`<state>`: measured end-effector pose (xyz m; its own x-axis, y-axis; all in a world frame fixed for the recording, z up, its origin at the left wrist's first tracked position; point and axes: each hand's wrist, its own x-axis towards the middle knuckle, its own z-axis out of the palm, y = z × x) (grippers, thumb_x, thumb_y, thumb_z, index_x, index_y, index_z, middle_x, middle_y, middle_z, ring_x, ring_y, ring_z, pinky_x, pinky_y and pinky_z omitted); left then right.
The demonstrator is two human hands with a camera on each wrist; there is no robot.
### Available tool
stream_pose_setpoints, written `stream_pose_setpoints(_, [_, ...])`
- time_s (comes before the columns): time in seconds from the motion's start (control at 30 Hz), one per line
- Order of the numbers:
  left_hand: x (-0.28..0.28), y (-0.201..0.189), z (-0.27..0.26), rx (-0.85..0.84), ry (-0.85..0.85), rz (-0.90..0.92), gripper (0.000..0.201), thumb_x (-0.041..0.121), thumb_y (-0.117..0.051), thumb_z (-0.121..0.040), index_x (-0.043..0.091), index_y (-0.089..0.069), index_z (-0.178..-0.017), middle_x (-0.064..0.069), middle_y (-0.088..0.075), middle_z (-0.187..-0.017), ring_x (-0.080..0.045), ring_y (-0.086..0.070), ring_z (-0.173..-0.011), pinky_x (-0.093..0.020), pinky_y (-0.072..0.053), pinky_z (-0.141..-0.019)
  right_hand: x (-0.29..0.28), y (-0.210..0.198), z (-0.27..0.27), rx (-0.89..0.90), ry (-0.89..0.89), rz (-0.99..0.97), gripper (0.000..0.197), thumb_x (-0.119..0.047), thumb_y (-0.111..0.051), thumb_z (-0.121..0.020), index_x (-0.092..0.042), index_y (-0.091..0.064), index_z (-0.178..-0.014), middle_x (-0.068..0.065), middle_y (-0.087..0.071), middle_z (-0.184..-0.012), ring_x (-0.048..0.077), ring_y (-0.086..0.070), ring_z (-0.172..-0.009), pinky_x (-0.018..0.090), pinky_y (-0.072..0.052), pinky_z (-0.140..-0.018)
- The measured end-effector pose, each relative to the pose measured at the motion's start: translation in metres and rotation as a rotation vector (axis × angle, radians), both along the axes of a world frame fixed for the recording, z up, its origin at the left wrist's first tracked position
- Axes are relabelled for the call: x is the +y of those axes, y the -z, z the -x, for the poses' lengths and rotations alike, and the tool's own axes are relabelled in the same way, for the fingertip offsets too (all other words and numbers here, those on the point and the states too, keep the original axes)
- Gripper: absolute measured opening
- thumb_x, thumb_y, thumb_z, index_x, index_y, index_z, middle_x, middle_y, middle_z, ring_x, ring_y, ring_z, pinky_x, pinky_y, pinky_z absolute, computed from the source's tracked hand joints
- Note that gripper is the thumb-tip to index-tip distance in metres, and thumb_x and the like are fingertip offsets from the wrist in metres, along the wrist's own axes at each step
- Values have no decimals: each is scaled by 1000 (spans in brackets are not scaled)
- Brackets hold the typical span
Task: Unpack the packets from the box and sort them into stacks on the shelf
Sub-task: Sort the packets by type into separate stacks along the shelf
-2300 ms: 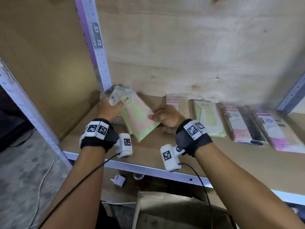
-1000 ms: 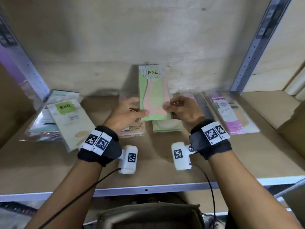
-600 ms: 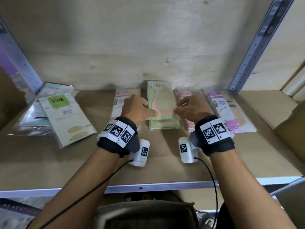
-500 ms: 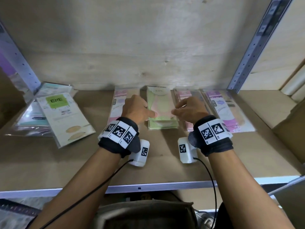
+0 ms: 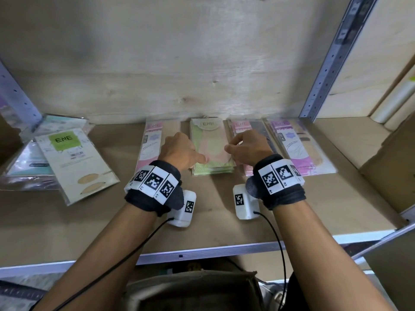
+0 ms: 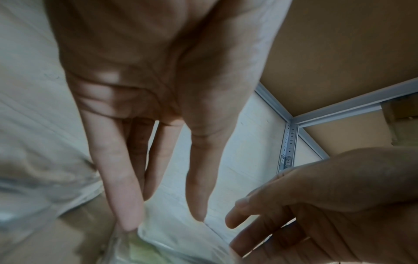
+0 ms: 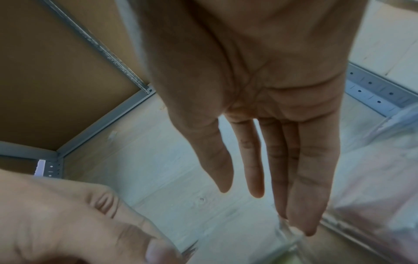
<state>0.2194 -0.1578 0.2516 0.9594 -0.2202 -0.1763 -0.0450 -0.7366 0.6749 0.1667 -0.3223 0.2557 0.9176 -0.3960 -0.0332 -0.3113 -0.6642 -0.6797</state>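
A stack of green-and-pink ENE packets (image 5: 211, 149) lies flat at the back middle of the shelf (image 5: 213, 212). My left hand (image 5: 179, 151) is at the stack's left edge and my right hand (image 5: 247, 149) at its right edge. In the left wrist view the fingers (image 6: 122, 196) are straight, with a tip touching the packet's clear edge (image 6: 172, 246). The right wrist view likewise shows straight fingers (image 7: 309, 187), their tips on the clear edge (image 7: 291, 239). Neither hand grips anything.
Beside the green stack lie a pink stack (image 5: 152, 142) on the left, a pink-and-black stack (image 5: 253, 129) and a purple stack (image 5: 298, 149) on the right. A loose pile of packets (image 5: 71, 158) lies far left. A cardboard box (image 5: 193, 288) sits below the shelf edge. A metal upright (image 5: 332, 57) stands at the right.
The green-and-pink packet, held upright by both hands a second ago, now lies flat on the green stack. Both hands have let go and touch its side edges.
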Motion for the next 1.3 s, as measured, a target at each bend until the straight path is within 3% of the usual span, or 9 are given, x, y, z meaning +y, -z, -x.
stream_pose_setpoints(0.1, [-1,0,0,-20,0,-10,65,35,-91,-66,1,-67,-117,-15,-67,-121,-32,-71,-96,-41,-58,-91,0,-1,1,2,-5,-35,12,-23,-68,-90,-12,-72,-88,10,-75,-98,23,-70,-98,37,-55,-94])
stream_pose_setpoints(0.4, [1,-4,5,-55,8,-44,62,34,-89,-70,0,-67,-117,-14,-70,-117,-30,-72,-92,-42,-58,-89,2,-3,1,22,-28,-16,17,-25,-69,-89,-19,-65,-73,7,-74,-97,22,-69,-98,37,-55,-94])
stream_pose_setpoints(0.5, [4,-6,8,-55,10,-60,58,33,-89,-71,1,-68,-115,-14,-69,-115,-31,-72,-93,-42,-59,-88,0,0,-1,14,-20,10,13,-27,-69,-89,-19,-66,-79,1,-68,-94,18,-65,-95,29,-52,-90])
stream_pose_setpoints(0.67, [17,-17,8,-175,6,-45,32,30,-84,-76,2,-76,-90,-12,-75,-92,-29,-73,-84,-37,-61,-76,2,0,-1,-80,2,41,7,-26,-67,-89,-20,-67,-86,-9,-61,-80,11,-60,-87,18,-41,-71])
stream_pose_setpoints(0.73, [31,-22,7,-236,-24,-9,32,34,-82,-78,4,-75,-85,-8,-75,-90,-24,-72,-79,-33,-60,-78,7,-3,-1,-143,-29,-20,8,-25,-67,-89,-18,-69,-92,-5,-66,-84,13,-63,-85,19,-47,-68])
stream_pose_setpoints(0.83, [67,-31,3,-304,-115,51,30,38,-76,-81,8,-78,-88,-8,-77,-88,-25,-73,-80,-41,-61,-81,27,-6,1,-204,-121,-238,12,-17,-66,-91,-10,-70,-99,9,-72,-90,23,-68,-82,34,-58,-75])
stream_pose_setpoints(0.93, [113,-35,-3,-342,-273,135,23,35,-74,-82,14,-78,-88,-4,-76,-84,-25,-72,-82,-40,-60,-80,61,-9,2,-233,-248,-401,12,-11,-63,-93,-2,-67,-100,19,-71,-88,23,-67,-72,31,-56,-65])
stream_pose_setpoints(1.07, [180,-29,-7,-326,-441,134,19,38,-71,-83,24,-75,-95,1,-73,-109,-23,-64,-104,-34,-49,-94,113,-11,-11,-177,-399,-555,15,-4,-60,-95,8,-62,-104,21,-64,-80,23,-61,-64,27,-53,-57])
stream_pose_setpoints(1.3, [247,-6,-10,-114,-531,143,57,39,-73,-85,9,-60,-132,-12,-60,-138,-31,-55,-126,-38,-42,-108,204,-1,-63,-22,-484,-383,10,-3,-61,-89,-12,-65,-87,10,-67,-85,28,-67,-81,43,-60,-83])
